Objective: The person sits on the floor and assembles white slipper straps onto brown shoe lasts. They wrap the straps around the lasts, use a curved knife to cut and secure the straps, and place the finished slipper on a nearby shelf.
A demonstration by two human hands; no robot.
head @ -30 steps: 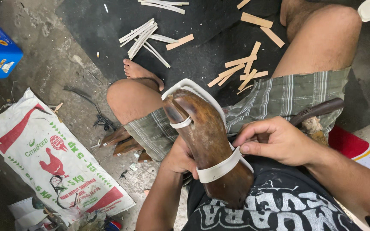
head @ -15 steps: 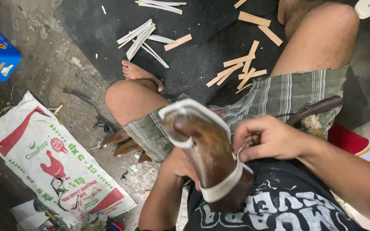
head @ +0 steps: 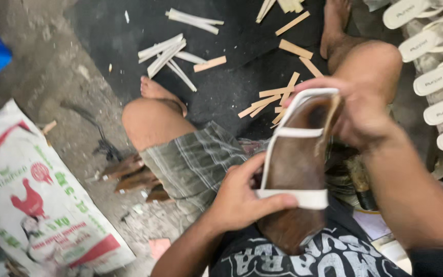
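Over the lap, both hands work a brown wooden shoe form (head: 293, 169) wrapped in white straps.

Propped heel-down against the black shirt (head: 303, 256), the form stands steady, its toe end tilted away from the body. At its lower strap, the left hand (head: 242, 200) has its fingers curled closed around the form's side, thumb lying along the strap. At its top, the right hand (head: 357, 110) arches over the toe, fingers closed on the white rim. Beyond the form, wooden strips (head: 267, 100) lie scattered on a dark mat (head: 232, 56).
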